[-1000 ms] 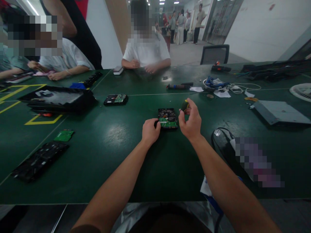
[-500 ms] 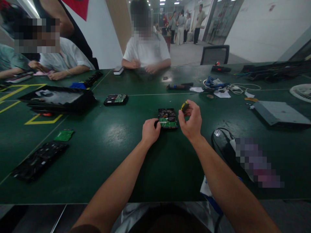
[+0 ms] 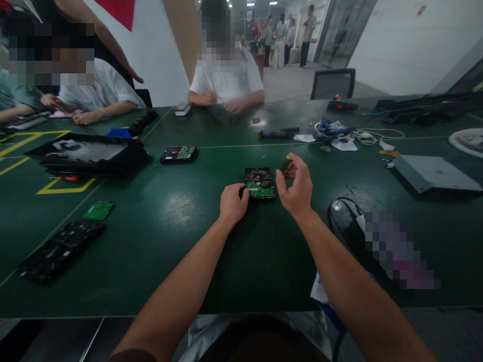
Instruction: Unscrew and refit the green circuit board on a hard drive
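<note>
Left hand: I see my left hand (image 3: 233, 205) against the left edge of the flat black rectangular hard drive (image 3: 259, 183), whose near part carries a green circuit board; I cannot tell whether the fingers are clamped on it.
Right hand: my right hand (image 3: 297, 188) pinches a stubby, rounded yellow-and-dark tool handle (image 3: 286, 164) between thumb and fingers, beside the drive's right edge; I cannot make out the tool's tip.
Hands together: they are apart, with the drive between them.
Hard drive: it lies flat on the dark green, glossy surface (image 3: 181, 271), board side up.
Far left of my hands: a second black drive with a green board (image 3: 179, 154) lies near a stack of black rectangular trays (image 3: 132, 153).
Near left: a small loose green circuit board (image 3: 98, 210) lies just beyond a long black slab (image 3: 62, 250).
Right: a flat grey metal box (image 3: 437, 173) sits well apart from my hands.
Across: I see a seated person in a white shirt (image 3: 230, 80), forearms on the surface.
</note>
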Tool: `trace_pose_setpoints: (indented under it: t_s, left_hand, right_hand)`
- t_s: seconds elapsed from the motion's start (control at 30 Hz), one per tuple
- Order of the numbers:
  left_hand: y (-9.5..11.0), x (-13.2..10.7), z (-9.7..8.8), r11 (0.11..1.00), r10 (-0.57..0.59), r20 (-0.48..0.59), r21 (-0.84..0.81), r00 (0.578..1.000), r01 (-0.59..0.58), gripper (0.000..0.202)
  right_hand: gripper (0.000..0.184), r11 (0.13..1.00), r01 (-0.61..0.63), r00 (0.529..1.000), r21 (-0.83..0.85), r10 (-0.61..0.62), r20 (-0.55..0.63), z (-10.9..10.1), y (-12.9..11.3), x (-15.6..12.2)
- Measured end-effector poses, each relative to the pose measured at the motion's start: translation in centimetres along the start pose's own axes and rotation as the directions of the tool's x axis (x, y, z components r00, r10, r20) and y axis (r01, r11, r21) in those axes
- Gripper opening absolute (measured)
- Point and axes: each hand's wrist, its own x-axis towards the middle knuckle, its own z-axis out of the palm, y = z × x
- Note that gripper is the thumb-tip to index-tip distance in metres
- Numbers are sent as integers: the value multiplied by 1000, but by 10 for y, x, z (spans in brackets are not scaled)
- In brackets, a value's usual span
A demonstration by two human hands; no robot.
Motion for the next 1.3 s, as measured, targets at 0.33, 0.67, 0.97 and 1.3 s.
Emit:
trace_pose_setpoints:
  t_s: [0.33,0.67,0.97,1.3]
  left_hand:
    - [-2,1,3,1000,17,-19,12,1000,-17,29]
    - [0,0,0,1000,-6,-5,16,1000,6,29]
    - [0,1,0,1000,-3,-8,19,1000,3,27]
    - [0,1,1,1000,1,-3,13,1000,-1,28]
  right_hand:
    - [59,1000,-7,1000,-13,6,-7,0,1,1]
    - [61,1000,-9,1000,-13,9,30,-1,-1,2]
    - [64,1000,-10,999,-15,10,41,0,2,1]
    - [62,999,-26,999,19,26,34,0,-3,1]
